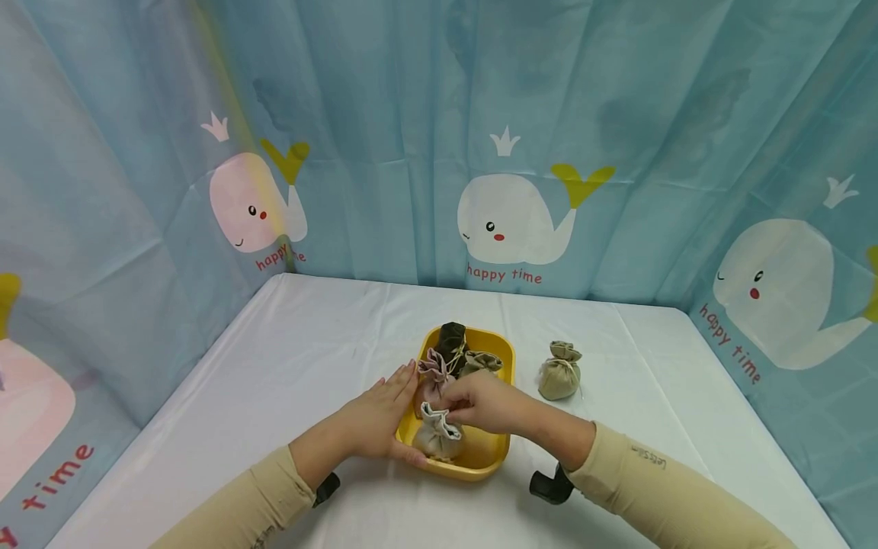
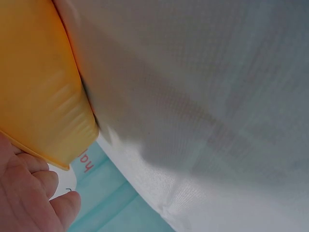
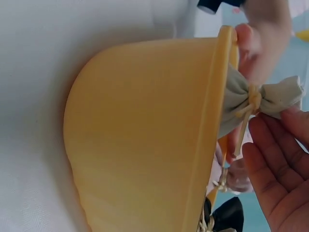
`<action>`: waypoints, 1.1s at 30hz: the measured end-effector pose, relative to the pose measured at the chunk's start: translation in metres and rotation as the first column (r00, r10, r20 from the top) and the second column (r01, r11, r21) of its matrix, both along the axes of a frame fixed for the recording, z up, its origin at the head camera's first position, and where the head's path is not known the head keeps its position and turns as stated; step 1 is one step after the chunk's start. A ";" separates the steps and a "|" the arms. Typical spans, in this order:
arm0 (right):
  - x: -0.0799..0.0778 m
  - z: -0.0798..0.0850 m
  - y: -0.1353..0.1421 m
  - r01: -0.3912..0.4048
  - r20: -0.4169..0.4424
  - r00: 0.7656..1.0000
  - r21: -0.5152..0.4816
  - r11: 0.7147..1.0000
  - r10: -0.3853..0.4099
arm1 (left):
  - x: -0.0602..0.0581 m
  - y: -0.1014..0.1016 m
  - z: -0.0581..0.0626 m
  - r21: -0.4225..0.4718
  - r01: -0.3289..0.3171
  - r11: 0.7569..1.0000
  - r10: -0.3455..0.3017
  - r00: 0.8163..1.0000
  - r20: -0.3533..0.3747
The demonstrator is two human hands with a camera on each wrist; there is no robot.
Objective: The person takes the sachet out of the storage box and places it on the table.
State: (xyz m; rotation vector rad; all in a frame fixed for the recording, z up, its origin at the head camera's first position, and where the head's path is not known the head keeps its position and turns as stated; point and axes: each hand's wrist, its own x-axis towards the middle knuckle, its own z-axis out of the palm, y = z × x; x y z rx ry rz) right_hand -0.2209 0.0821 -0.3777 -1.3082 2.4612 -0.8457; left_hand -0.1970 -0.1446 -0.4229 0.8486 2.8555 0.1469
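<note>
A yellow plastic basin (image 1: 480, 474) on the white table holds several small drawstring pouches. My right hand (image 1: 490, 404) reaches over it and pinches the gathered top of a pale grey-beige pouch (image 1: 439, 441) at the near left corner. In the right wrist view a cord is tied round that pouch's (image 3: 285, 94) neck. My left hand (image 1: 380, 415) rests against the basin's left side, fingers extended, thumb by the near corner. Behind the pale pouch are a pink pouch (image 1: 434, 370), a black pouch (image 1: 451, 341) and an olive-green pouch (image 1: 482, 361), the last partly hidden by my right hand.
An olive-beige pouch (image 1: 559, 375) stands on the table, right of the basin. Black wrist-worn devices (image 1: 551, 486) show below my forearms. A blue curtain (image 1: 384, 137) printed with whales surrounds the white tabletop (image 1: 329, 328).
</note>
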 end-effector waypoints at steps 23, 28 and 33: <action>-0.002 0.026 0.021 0.229 0.088 0.971 -0.078 0.970 -0.222 | 0.001 0.001 0.003 0.005 -0.001 1.000 0.001 1.000 0.002; -0.003 0.029 0.024 0.294 0.064 0.955 -0.080 0.953 -0.289 | 0.001 0.001 0.003 0.005 -0.008 1.000 0.008 1.000 0.008; -0.005 0.031 0.029 0.347 0.054 0.938 -0.085 0.934 -0.343 | -0.001 0.001 0.001 -0.005 -0.017 1.000 0.017 1.000 0.015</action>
